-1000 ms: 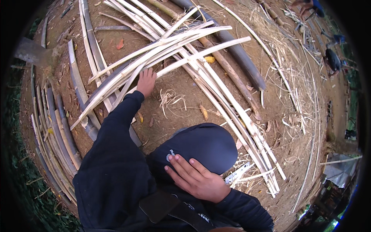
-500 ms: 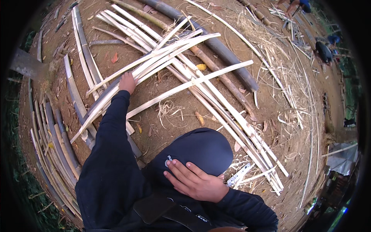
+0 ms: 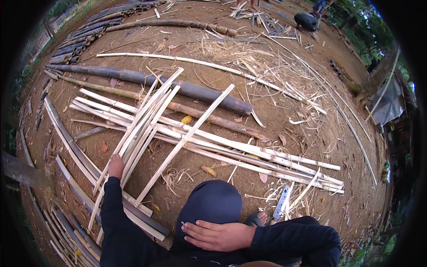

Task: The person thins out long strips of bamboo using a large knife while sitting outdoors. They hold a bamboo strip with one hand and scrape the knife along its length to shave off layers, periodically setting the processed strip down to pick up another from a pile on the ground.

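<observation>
While left grip (image 3: pixel 116 167) touches split strips (image 3: pixel 130 144), closure is unclear.
Beyond it, dark pole (image 3: pixel 200 92) seems unsplit; right grip (image 3: pixel 219 236) flat on knee (image 3: pixel 210 204).

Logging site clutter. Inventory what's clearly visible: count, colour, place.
pale strips: many, cream, centre
thick pole: one, dark grey, beyond strips
thin pole: one, brown, beneath strips
other poles: many, brown-grey, left
shavings: many, straw, upper centre
perforated bar: one, silvery, lower right
leaves: several, yellow/red, scattered
people: count unclear, blue clothing, top right
foot: one, dark sandal, beside knee
left hand: one, dark sleeve, on strips
right hand: one, dark sleeve, on knee
</observation>
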